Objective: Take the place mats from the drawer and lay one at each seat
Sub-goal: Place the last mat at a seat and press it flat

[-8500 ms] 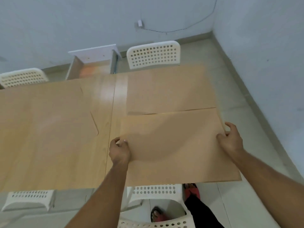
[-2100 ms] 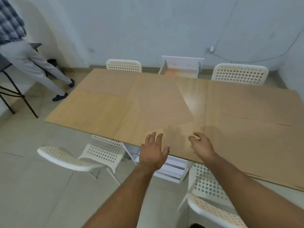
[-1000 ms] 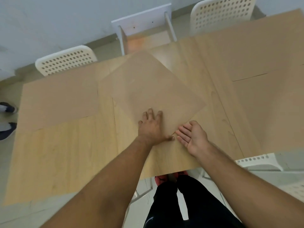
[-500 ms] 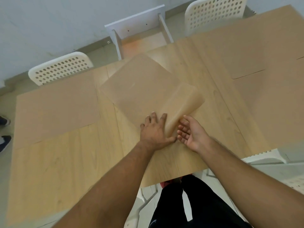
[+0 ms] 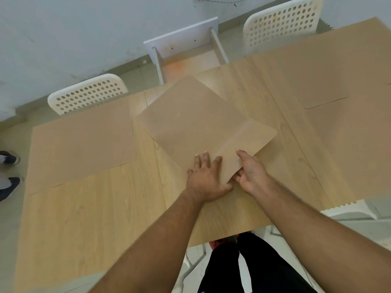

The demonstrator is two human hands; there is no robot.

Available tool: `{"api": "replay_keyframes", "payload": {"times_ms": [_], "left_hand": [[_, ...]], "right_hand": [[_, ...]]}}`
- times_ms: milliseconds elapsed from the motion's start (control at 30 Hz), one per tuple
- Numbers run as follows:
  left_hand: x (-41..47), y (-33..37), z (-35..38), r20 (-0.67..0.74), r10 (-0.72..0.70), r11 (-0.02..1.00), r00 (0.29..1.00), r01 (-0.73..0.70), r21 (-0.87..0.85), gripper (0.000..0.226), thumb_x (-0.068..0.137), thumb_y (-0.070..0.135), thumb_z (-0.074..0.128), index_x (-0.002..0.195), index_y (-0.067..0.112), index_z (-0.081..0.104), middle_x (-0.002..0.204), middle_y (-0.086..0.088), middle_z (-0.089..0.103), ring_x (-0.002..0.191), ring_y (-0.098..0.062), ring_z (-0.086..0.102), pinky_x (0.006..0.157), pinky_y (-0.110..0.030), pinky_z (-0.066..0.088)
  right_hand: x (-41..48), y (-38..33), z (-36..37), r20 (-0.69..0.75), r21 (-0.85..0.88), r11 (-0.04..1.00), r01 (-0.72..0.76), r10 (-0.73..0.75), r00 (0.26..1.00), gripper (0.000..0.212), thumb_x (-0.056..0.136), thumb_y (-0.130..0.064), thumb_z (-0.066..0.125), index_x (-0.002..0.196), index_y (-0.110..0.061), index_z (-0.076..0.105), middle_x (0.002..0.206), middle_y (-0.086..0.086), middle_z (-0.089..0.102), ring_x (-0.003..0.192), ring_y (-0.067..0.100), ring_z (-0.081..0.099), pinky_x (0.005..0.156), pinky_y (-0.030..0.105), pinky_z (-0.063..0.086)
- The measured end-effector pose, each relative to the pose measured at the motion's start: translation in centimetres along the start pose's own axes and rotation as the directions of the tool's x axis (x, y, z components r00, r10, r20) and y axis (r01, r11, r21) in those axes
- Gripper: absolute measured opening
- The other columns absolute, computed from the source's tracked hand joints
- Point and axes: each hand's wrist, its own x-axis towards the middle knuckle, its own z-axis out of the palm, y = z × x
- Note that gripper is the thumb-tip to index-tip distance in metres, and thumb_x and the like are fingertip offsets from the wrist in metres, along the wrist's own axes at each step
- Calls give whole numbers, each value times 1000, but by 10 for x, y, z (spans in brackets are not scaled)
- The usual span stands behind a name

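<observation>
A tan place mat (image 5: 190, 121) lies askew in the middle of the wooden table (image 5: 88, 218). Its near right corner is lifted and curled, and my right hand (image 5: 251, 174) pinches that corner between thumb and fingers. My left hand (image 5: 206, 178) lies flat with fingers spread on the mat's near edge, beside the right hand. Another mat (image 5: 82, 142) lies flat at the far left seat. Two more mats, one far (image 5: 317, 64) and one near (image 5: 357, 140), lie at the right. The open white drawer (image 5: 186, 51) stands beyond the table's far edge.
White perforated chairs stand at the far left (image 5: 87, 95) and far right (image 5: 281, 24), and another chair (image 5: 349, 210) shows under the near right edge. A person's shoes (image 5: 8, 172) are on the floor at the left. My dark trousers (image 5: 249, 265) are below the near table edge.
My right hand has taken hold of the middle mat's near corner and lifted it; the curl has flattened somewhat over the last half second. My left hand stays pressed on the mat.
</observation>
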Motion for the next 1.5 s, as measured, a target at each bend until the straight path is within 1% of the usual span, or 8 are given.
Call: {"api": "replay_keyframes", "payload": {"times_ms": [133,300,533,800,1033,1233,1433,1500], "left_hand": [[-4,-8,-3,42,4,991,999,2,-131,101,71,88,41,154,39,10,167,2,-7,152,-23,-11,118,-60,14],[-16,-24,-6,-71,-11,962,997,-9,-274,90,80,86,32,153,36,22,167,2,7,153,-16,-1,120,-54,15],[-32,-42,-44,-266,-283,889,921,148,-433,87,83,84,21,154,34,25,166,0,14,153,-20,6,116,-60,14],[-38,-91,-122,-482,-645,712,592,239,-660,67,96,59,45,149,19,38,158,-9,34,147,-27,25,116,-47,23],[-97,-137,-107,-127,-920,300,371,457,-837,80,90,52,51,154,13,22,153,-17,35,139,-39,32,109,-53,32],[-149,-164,-51,72,-860,78,505,271,-959,81,87,57,55,151,12,33,149,-10,44,131,-33,47,102,-40,41],[-190,-178,-29,-8,-941,45,338,101,-994,56,92,43,62,136,11,51,130,-5,55,116,-30,54,97,-36,47],[-213,-190,-30,-92,-954,110,284,50,-993,25,95,34,60,107,13,62,102,-4,61,98,-27,57,81,-31,46]], "right_hand": [[8,3,8,-65,-73,997,21,-26,998,27,96,-19,64,120,-8,59,102,12,73,78,25,71,58,36,58],[15,-3,13,-81,-142,986,84,-97,992,28,95,-3,55,122,-6,61,111,14,71,95,30,71,87,50,59],[5,-31,11,31,-21,994,103,-102,994,21,97,1,54,103,-13,69,105,10,73,87,23,71,80,41,61],[-22,-81,-17,419,-219,975,31,65,905,28,100,-24,54,120,-11,69,103,16,73,81,28,74,67,44,63],[-37,-88,-10,530,-388,920,54,175,830,30,92,-23,59,118,-12,71,96,14,75,76,27,74,66,42,62],[-53,-75,8,577,-491,869,63,271,771,27,97,-21,53,105,-16,78,84,13,75,62,23,73,53,36,60],[-76,-58,28,596,-566,819,96,326,734,32,99,-21,49,101,-16,81,84,11,76,62,22,73,56,34,61],[-85,-47,36,586,-602,791,109,345,733,31,97,-22,50,101,-13,80,82,12,75,61,22,72,55,35,61]]}}
